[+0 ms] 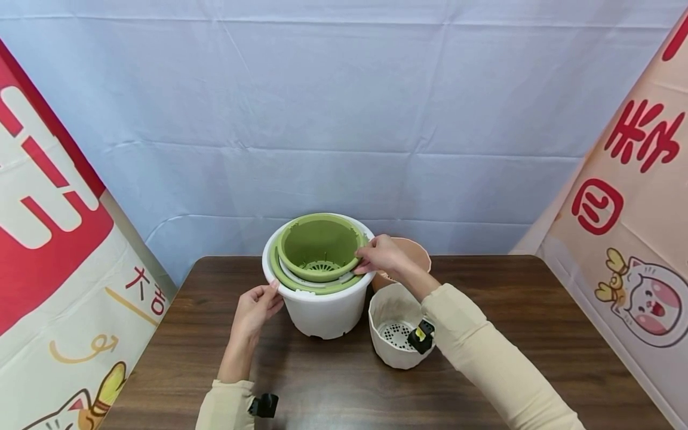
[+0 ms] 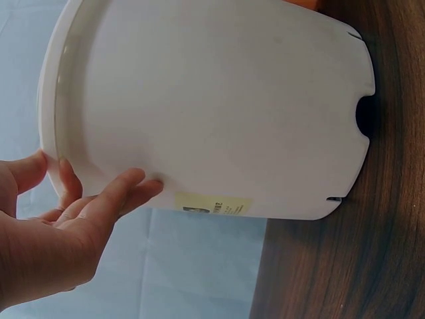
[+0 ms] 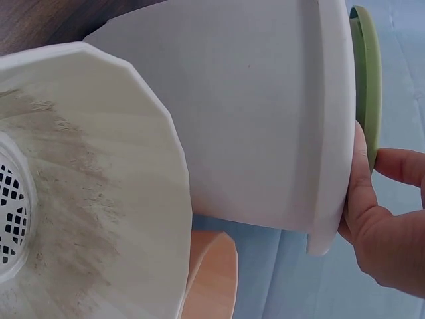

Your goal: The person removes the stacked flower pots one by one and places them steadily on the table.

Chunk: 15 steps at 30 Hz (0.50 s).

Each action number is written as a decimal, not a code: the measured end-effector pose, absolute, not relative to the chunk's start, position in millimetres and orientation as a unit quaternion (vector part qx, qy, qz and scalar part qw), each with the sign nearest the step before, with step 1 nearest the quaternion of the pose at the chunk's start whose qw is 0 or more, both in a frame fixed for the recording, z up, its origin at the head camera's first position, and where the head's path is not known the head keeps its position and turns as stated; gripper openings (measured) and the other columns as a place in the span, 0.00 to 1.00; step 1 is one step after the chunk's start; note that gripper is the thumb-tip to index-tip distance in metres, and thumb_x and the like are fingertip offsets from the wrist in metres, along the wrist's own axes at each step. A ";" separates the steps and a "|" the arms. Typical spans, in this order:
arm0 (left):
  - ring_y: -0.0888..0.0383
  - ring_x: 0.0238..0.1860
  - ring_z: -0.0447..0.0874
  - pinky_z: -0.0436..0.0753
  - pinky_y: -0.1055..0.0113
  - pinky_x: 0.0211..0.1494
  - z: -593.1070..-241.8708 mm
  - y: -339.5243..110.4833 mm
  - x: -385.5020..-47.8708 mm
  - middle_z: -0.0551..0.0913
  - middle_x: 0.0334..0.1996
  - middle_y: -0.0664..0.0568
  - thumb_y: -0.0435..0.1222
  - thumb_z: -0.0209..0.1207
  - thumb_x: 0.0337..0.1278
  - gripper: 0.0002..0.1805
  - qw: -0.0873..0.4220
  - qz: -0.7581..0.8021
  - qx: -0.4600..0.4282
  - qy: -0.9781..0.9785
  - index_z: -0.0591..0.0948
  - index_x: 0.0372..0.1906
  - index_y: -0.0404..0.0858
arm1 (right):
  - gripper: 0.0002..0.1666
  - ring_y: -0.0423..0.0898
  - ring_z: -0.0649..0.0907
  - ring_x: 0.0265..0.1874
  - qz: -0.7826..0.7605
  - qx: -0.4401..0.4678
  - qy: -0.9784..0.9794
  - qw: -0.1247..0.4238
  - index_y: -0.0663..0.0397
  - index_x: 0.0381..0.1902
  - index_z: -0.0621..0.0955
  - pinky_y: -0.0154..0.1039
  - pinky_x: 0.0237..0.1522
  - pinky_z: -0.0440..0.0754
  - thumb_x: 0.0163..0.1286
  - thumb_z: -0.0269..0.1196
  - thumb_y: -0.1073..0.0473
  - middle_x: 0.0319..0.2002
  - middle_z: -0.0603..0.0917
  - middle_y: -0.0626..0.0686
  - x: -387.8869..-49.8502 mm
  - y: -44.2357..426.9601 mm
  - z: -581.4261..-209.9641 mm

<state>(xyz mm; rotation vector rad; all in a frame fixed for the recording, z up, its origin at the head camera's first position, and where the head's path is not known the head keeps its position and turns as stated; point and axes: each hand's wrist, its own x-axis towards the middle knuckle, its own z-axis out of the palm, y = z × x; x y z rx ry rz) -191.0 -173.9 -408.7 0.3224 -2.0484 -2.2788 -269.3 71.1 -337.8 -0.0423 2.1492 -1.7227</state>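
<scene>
A large white flower pot (image 1: 325,315) stands upright on the table, a yellowish label (image 2: 222,204) on its side. Nested inside it are a green pot (image 1: 318,237) with a slotted bottom and, around that, white and green rims. My left hand (image 1: 255,312) pinches the white pot's rim at its near left between thumb and forefinger, the other fingers lying near the wall. At the right side, my right hand (image 1: 383,255) pinches the inner green pot's rim. In the right wrist view a green rim (image 3: 372,73) sticks up above the white pot's edge.
A cream faceted pot (image 1: 395,310) with a perforated bottom stands right of the white pot, under my right forearm. Behind it is an orange pot (image 1: 416,252), partly hidden by my arm. Past the dark wooden table (image 1: 484,280) hangs a pale blue cloth (image 1: 333,107).
</scene>
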 end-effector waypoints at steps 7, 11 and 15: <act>0.61 0.37 0.80 0.80 0.66 0.47 -409.1 -174.0 -191.0 0.79 0.31 0.50 0.36 0.53 0.63 0.15 0.031 -0.740 0.104 -0.664 0.73 0.39 0.24 | 0.04 0.42 0.81 0.16 -0.612 -0.015 0.769 0.184 0.71 0.31 0.72 0.32 0.30 0.83 0.63 0.51 0.71 0.23 0.80 0.63 -267.9 70.2 -337.7; 0.61 0.37 0.80 0.80 0.65 0.47 -408.5 -173.7 -191.0 0.79 0.31 0.50 0.36 0.53 0.64 0.15 0.030 -0.740 0.107 -0.663 0.73 0.38 0.23 | 0.05 0.42 0.81 0.16 -0.610 -0.013 0.772 0.179 0.71 0.31 0.72 0.32 0.29 0.83 0.63 0.51 0.71 0.22 0.79 0.61 -267.8 69.8 -338.6; 0.61 0.37 0.80 0.80 0.65 0.48 -408.0 -173.6 -190.5 0.79 0.31 0.49 0.36 0.53 0.64 0.15 0.028 -0.739 0.107 -0.665 0.73 0.39 0.23 | 0.06 0.41 0.81 0.15 -0.608 -0.009 0.774 0.177 0.72 0.32 0.72 0.30 0.27 0.83 0.64 0.50 0.70 0.22 0.78 0.59 -267.9 69.1 -339.6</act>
